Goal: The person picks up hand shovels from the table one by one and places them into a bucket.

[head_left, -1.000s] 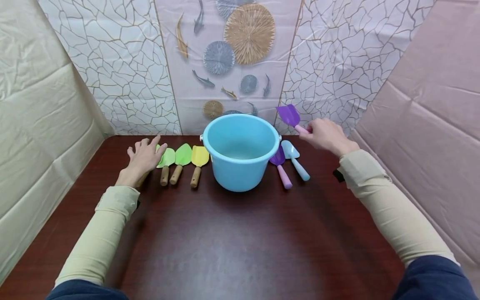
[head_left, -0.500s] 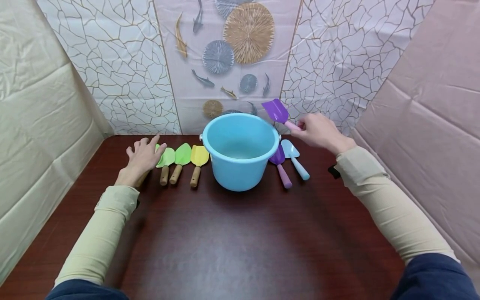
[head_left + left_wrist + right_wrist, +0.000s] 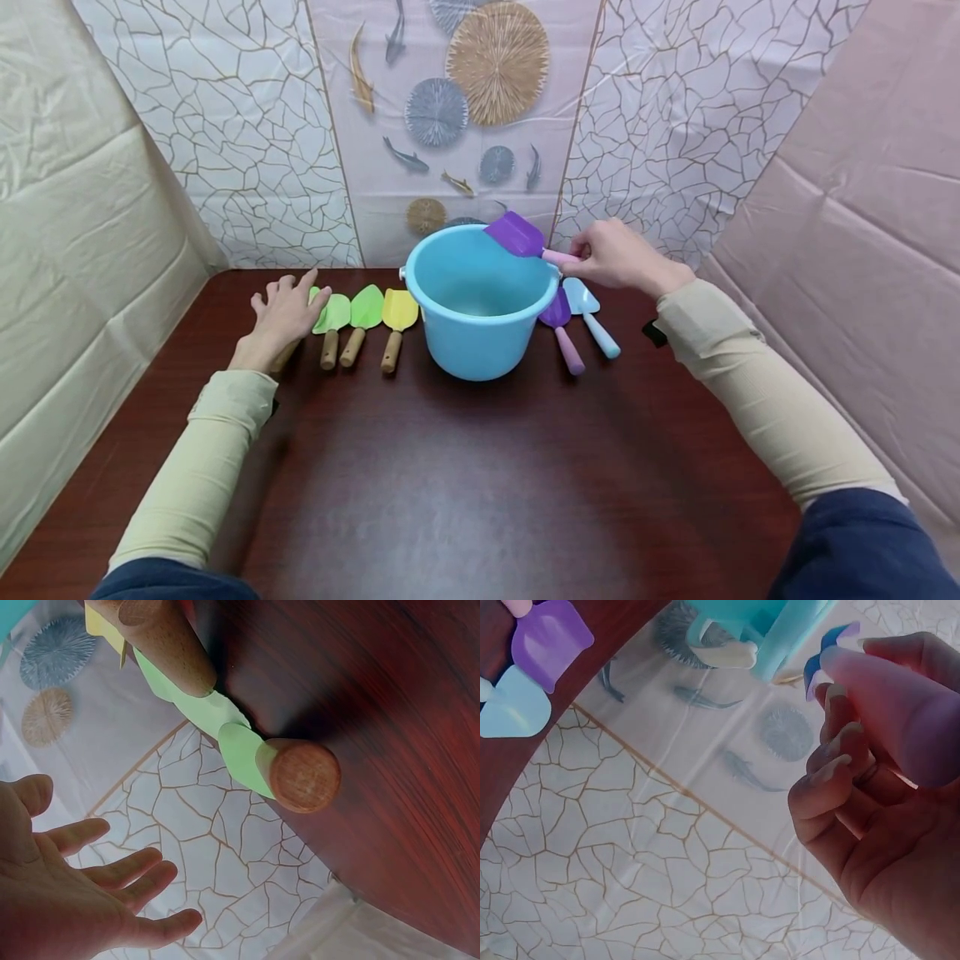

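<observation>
My right hand pinches the pink handle of a purple toy shovel, whose blade hangs over the back right rim of a light blue bucket. In the right wrist view the pink handle lies between thumb and fingers. My left hand hovers with spread fingers above a green trowel with a wooden handle, mostly hidden under it in the head view; the left wrist view shows the palm holding nothing. Right of that hand lie a pale green trowel, a green trowel and a yellow shovel.
Right of the bucket, a second purple shovel and a light blue trowel lie on the dark red-brown table. A patterned cloth hangs behind the table, with plain cloth walls on both sides.
My right hand has moved left with the purple shovel, bringing its blade from right of the bucket to over the rim, now lower and flatter. The left hand stays in place.
</observation>
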Action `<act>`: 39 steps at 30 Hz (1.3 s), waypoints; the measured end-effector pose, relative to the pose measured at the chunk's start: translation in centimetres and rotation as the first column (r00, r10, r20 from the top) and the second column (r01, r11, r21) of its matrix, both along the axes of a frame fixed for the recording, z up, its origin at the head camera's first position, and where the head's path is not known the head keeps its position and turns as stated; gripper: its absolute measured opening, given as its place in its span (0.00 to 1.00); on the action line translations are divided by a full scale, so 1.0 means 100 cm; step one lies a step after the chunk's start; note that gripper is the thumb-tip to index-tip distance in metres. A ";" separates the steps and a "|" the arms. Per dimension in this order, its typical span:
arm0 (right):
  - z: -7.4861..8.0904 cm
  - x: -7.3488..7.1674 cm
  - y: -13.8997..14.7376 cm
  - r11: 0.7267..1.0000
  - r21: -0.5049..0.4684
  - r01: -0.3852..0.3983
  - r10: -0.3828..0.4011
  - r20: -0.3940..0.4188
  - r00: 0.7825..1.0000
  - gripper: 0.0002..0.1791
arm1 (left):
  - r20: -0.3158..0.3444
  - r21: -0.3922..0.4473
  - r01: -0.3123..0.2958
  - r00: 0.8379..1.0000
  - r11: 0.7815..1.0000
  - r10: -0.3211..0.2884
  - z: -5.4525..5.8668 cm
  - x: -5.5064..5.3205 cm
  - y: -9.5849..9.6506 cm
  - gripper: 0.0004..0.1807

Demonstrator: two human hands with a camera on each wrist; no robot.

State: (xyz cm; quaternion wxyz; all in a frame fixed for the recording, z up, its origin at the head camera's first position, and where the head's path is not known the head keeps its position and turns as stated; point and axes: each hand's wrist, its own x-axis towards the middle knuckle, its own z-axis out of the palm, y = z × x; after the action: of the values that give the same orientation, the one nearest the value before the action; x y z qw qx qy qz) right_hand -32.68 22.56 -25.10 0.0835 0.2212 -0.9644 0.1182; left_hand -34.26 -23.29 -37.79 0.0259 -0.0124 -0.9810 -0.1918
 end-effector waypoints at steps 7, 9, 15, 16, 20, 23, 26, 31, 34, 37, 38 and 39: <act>0.000 -0.009 -0.016 0.998 0.016 -0.067 0.066 0.028 0.997 0.24 | -0.005 -0.003 -0.006 1.000 1.000 0.006 -0.002 0.000 -0.002 0.34; -0.001 -0.011 -0.021 0.996 0.032 -0.079 0.078 0.034 0.996 0.25 | -0.007 -0.010 -0.006 1.000 1.000 0.006 -0.002 0.000 -0.003 0.34; -0.002 -0.018 -0.034 0.993 0.094 -0.075 0.068 0.078 0.995 0.21 | -0.017 -0.019 -0.007 1.000 1.000 0.007 -0.003 0.001 -0.006 0.33; -0.002 -0.019 -0.035 0.992 0.106 -0.071 0.063 0.086 0.994 0.20 | -0.018 -0.021 -0.006 1.000 1.000 0.006 -0.003 0.001 -0.006 0.33; -0.005 -0.022 -0.042 0.986 0.157 -0.064 0.045 0.118 0.992 0.19 | -0.023 -0.025 -0.006 1.000 1.000 0.006 -0.004 0.001 -0.007 0.33; -0.008 -0.025 -0.045 0.978 0.195 -0.077 0.054 0.120 0.991 0.17 | -0.022 -0.023 -0.007 1.000 1.000 0.006 -0.004 0.002 -0.007 0.33; -0.010 -0.027 -0.049 0.970 0.223 -0.093 0.070 0.110 0.992 0.19 | -0.025 -0.023 -0.010 1.000 1.000 0.010 -0.004 0.003 -0.006 0.32; -0.011 -0.030 -0.053 0.968 0.236 -0.087 0.059 0.126 0.990 0.23 | -0.035 -0.021 -0.012 0.999 1.000 0.011 -0.005 0.004 -0.006 0.32; -0.010 -0.033 -0.055 0.966 0.242 -0.092 0.058 0.144 0.988 0.25 | -0.039 -0.017 -0.012 0.999 1.000 0.011 -0.005 0.004 -0.007 0.31; -0.010 -0.035 -0.057 0.961 0.260 -0.098 0.059 0.154 0.986 0.26 | -0.041 -0.017 -0.015 0.999 1.000 0.014 -0.005 0.004 -0.008 0.31; -0.010 -0.035 -0.058 0.958 0.268 -0.101 0.060 0.159 0.985 0.27 | -0.039 -0.017 -0.016 0.999 1.000 0.016 -0.004 0.004 -0.009 0.31; -0.010 -0.036 -0.059 0.955 0.279 -0.103 0.059 0.162 0.985 0.27 | -0.038 -0.019 -0.018 0.999 1.000 0.017 -0.004 0.004 -0.009 0.31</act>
State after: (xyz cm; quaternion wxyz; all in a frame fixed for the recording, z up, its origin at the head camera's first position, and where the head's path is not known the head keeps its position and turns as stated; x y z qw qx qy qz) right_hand -36.29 16.66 -26.10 -0.0282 0.2607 -0.9650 -0.0029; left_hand -33.88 -24.17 -38.24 0.0461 -0.0077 -0.9822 -0.1819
